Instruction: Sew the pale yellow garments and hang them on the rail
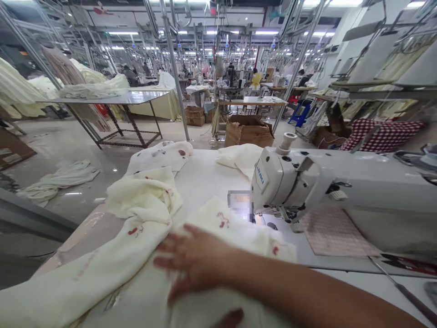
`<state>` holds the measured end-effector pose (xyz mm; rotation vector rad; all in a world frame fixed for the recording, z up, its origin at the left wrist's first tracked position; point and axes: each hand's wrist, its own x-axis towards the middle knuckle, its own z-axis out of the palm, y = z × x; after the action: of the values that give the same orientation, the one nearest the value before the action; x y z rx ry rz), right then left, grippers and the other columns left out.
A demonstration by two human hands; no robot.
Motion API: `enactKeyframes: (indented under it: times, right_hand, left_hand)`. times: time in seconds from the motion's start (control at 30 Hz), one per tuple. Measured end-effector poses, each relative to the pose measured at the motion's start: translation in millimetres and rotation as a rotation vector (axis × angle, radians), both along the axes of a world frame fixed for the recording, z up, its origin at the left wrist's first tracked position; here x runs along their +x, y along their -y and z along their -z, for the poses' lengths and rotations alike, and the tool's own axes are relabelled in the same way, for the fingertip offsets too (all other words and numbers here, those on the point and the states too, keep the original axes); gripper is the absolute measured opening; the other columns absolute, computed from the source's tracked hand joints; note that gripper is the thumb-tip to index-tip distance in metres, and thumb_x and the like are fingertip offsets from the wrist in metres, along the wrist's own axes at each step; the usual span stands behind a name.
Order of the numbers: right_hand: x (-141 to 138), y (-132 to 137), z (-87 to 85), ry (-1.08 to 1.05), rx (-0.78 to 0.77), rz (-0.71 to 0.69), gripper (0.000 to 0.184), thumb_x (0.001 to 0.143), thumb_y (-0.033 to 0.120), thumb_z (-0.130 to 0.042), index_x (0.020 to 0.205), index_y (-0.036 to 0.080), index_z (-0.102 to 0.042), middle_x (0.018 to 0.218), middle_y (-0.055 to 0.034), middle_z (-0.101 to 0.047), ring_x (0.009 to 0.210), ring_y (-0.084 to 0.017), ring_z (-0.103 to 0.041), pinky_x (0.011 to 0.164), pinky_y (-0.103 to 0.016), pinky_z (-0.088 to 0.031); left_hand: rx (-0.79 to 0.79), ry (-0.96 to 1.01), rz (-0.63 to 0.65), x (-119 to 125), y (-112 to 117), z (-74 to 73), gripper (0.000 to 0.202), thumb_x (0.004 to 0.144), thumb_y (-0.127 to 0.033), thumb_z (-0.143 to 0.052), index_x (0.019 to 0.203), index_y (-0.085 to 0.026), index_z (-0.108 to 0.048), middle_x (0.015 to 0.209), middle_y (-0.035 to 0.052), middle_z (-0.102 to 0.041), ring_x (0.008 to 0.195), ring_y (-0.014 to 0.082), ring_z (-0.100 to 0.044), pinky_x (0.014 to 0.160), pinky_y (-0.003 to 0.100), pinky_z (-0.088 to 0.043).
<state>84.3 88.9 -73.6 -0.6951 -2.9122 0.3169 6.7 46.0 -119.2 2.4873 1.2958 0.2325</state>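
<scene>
My right hand (196,259) reaches in from the right and lies on a cream fabric piece (246,237) with small red prints, its fingers spread and slightly blurred. Of my left hand (230,319) only a dark, blurred bit shows at the bottom edge, over the same cloth; its fingers are mostly hidden. Left of my right hand, a bunched cream cloth (143,214) with red prints trails toward the lower left. The white sewing machine (283,182) stands to the right, its lit needle area beside the fabric's far edge and partly blurred out.
White fabric with dark prints (160,157) and plain cream cloth (239,157) lie at the table's far edge. A pink patterned piece (337,232), red-handled scissors (406,263) and a dark-handled tool (414,300) are at right. A cardboard box (247,132) stands beyond.
</scene>
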Motion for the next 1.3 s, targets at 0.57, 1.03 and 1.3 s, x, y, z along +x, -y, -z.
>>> enactKeyframes:
  times: [0.57, 1.03, 1.3]
  right_hand:
    - [156, 96, -0.5, -0.118, 0.327, 0.488, 0.025, 0.089, 0.016, -0.041, 0.105, 0.021, -0.060, 0.085, -0.0069, -0.062, 0.075, -0.020, -0.055, 0.063, -0.034, -0.043]
    - [131, 84, -0.6, 0.030, -0.031, 0.624, 0.074, 0.054, 0.067, -0.072, 0.118, 0.036, -0.051, 0.083, -0.0015, -0.054, 0.079, -0.023, -0.049, 0.074, -0.040, -0.033]
    - [128, 84, -2.5, 0.034, -0.045, 0.613, 0.074, 0.048, 0.070, -0.072, 0.113, 0.037, -0.056, 0.085, -0.0010, -0.054, 0.079, -0.023, -0.049, 0.075, -0.040, -0.032]
  left_hand:
    - [0.144, -0.158, 0.205, -50, 5, -73.5, 0.023, 0.085, -0.018, -0.046, 0.104, -0.021, -0.059, 0.112, 0.0088, -0.058, 0.098, 0.0253, -0.054, 0.081, 0.041, -0.045]
    - [0.145, -0.247, 0.333, 18, -26, -79.4, 0.016, 0.079, -0.029, -0.062, 0.088, -0.017, -0.056, 0.085, 0.0046, -0.061, 0.075, 0.0224, -0.057, 0.059, 0.031, -0.041]
    - [-0.088, 0.016, 0.287, 10, -37, -83.5, 0.011, 0.076, -0.029, -0.068, 0.071, -0.021, -0.062, 0.069, -0.0038, -0.062, 0.066, 0.0138, -0.057, 0.056, 0.024, -0.037]
